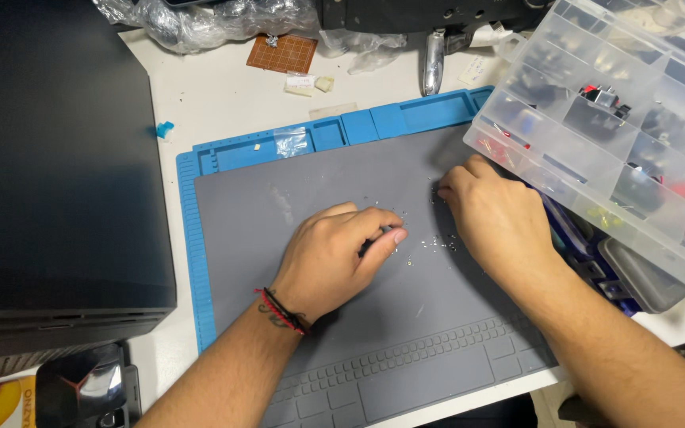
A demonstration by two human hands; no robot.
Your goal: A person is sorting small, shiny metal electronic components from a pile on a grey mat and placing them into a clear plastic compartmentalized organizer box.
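On a grey-and-blue work mat [239,206], the left hand [334,257] pinches a small dark tool [376,238]; the right hand [489,214] curls narrow.

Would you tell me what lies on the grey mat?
Both hands, left and right, rest on the mat among tiny metal parts. Whatever lies beneath them is covered.

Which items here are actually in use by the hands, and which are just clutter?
In use:
- left hand, pinching a small dark tool
- right hand, fingertips on the mat
- tiny metal parts scattered between both hands
- grey and blue work mat

Lying about:
- clear compartment box
- brown perforated board
- small clear bag
- crumpled plastic wrap
- black case
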